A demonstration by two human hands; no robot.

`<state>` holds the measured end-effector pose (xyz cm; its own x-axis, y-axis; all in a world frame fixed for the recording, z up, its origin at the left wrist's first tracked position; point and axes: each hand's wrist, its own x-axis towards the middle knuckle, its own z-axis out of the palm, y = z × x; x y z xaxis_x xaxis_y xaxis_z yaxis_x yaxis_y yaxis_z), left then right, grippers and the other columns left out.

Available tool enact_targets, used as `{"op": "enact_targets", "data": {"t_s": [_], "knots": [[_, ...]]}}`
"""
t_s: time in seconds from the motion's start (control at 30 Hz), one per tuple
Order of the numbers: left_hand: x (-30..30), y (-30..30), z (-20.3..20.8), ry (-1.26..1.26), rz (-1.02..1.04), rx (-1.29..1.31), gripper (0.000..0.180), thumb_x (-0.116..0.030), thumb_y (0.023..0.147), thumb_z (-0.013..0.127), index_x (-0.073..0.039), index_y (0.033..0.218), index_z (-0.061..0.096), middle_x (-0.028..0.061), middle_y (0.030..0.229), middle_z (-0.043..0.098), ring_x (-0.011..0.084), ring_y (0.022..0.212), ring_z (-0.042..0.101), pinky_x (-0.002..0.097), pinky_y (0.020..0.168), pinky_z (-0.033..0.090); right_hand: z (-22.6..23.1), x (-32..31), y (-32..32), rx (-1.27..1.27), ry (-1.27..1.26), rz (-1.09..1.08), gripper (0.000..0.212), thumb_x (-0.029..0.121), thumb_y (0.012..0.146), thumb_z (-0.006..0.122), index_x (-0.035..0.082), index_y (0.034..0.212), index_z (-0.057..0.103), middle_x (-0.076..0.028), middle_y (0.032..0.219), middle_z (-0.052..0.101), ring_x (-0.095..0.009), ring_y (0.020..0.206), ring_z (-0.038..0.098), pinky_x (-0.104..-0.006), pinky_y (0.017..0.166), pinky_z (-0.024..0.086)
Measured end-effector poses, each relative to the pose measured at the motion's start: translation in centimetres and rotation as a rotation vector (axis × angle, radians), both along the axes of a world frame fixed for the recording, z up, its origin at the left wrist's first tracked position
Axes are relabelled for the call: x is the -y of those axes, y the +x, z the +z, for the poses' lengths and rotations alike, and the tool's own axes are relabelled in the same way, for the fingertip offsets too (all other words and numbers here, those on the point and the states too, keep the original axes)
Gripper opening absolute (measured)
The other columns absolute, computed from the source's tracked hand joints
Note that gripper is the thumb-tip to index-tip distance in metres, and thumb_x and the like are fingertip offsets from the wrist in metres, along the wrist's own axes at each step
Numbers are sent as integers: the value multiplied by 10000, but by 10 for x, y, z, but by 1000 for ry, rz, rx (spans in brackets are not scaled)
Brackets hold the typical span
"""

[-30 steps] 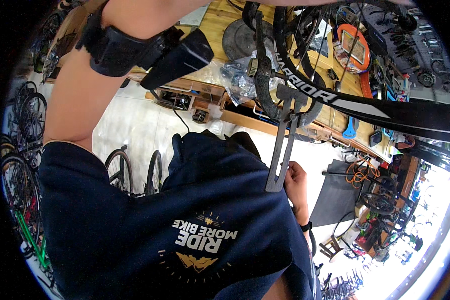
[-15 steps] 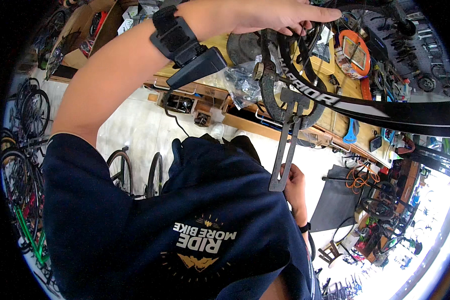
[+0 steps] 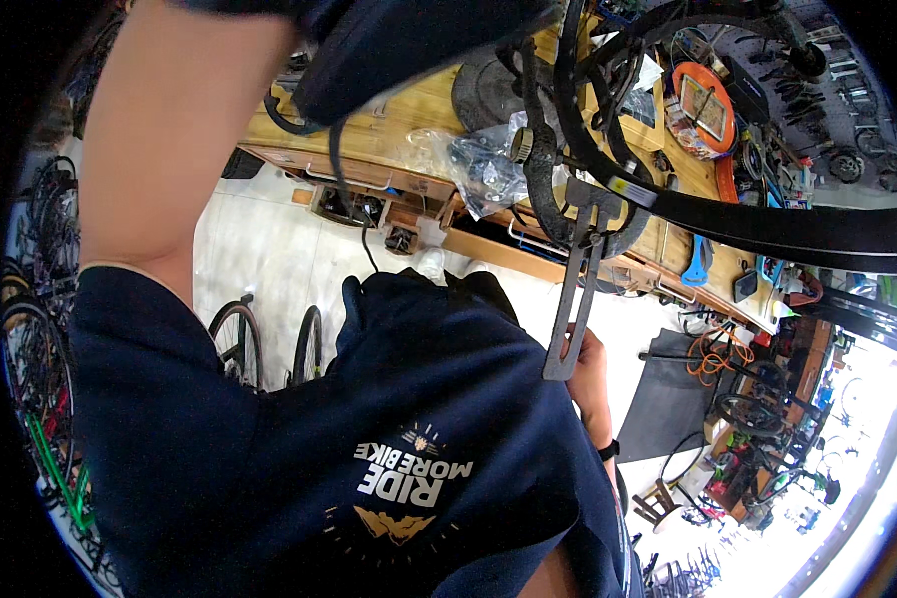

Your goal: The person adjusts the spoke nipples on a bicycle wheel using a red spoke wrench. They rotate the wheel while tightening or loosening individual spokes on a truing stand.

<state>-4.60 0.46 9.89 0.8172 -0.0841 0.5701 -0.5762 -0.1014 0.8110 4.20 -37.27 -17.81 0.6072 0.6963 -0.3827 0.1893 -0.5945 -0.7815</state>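
Observation:
A black bicycle wheel rim (image 3: 767, 221) sits at a wheel truing stand (image 3: 543, 189) with a brass knob (image 3: 521, 146). From the stand a slotted metal gauge bar (image 3: 573, 289) hangs down. My right hand (image 3: 590, 369) is just behind the lower end of this bar, its fingers curled and partly hidden; what they hold, if anything, does not show. My bare left forearm rises along the left to the top edge, and the hand is beyond the picture. A dark blurred shape with a cord hangs by that arm, over the bench.
The wooden workbench (image 3: 409, 164) carries a clear plastic bag (image 3: 488, 164), an orange round container (image 3: 703, 110), a blue tool (image 3: 699, 261) and a phone-like black object (image 3: 747, 286). Bicycles (image 3: 40, 349) line the left. A dark mat (image 3: 658, 399) and wooden stool (image 3: 658, 503) are at right.
My left hand has left the rim and gone up out of view. The wheel has turned: its white lettering is gone from beside the gauge, and a small yellow-and-silver sticker shows there.

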Motion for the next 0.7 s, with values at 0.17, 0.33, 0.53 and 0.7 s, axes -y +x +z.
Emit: {"op": "enact_targets", "data": {"t_s": [0.17,0.33,0.53,0.7], "knots": [[-6,0,-6,81,-8,-26,755,-538,983,356,60,1425,228,243,1278,479,226,1059,540,305,907,479,7,-3,-7,29,-36,-35,144,89,914,626,-36,978,659,-1,599,436,-82,561,373,-271,503,322],[-6,-6,-11,113,0,-89,845,-596,970,307,63,1472,142,290,1344,434,254,1109,540,319,925,493,0,1,-7,4,-18,-63,143,90,916,622,-35,973,659,-4,598,434,-82,560,373,-271,501,322],[13,-20,-21,319,87,-399,993,-732,897,175,52,1506,145,311,1450,352,329,1308,423,394,1058,422,-6,2,-4,-49,-14,-88,146,95,919,620,-36,971,656,-3,599,433,-84,557,369,-268,504,325],[0,-8,-46,418,-22,-311,1044,-792,859,198,42,1484,259,290,1507,296,357,1381,374,435,1132,358,-7,3,-2,-70,-15,-93,150,102,923,620,-33,976,656,-6,601,444,-84,556,379,-267,506,333]]}}
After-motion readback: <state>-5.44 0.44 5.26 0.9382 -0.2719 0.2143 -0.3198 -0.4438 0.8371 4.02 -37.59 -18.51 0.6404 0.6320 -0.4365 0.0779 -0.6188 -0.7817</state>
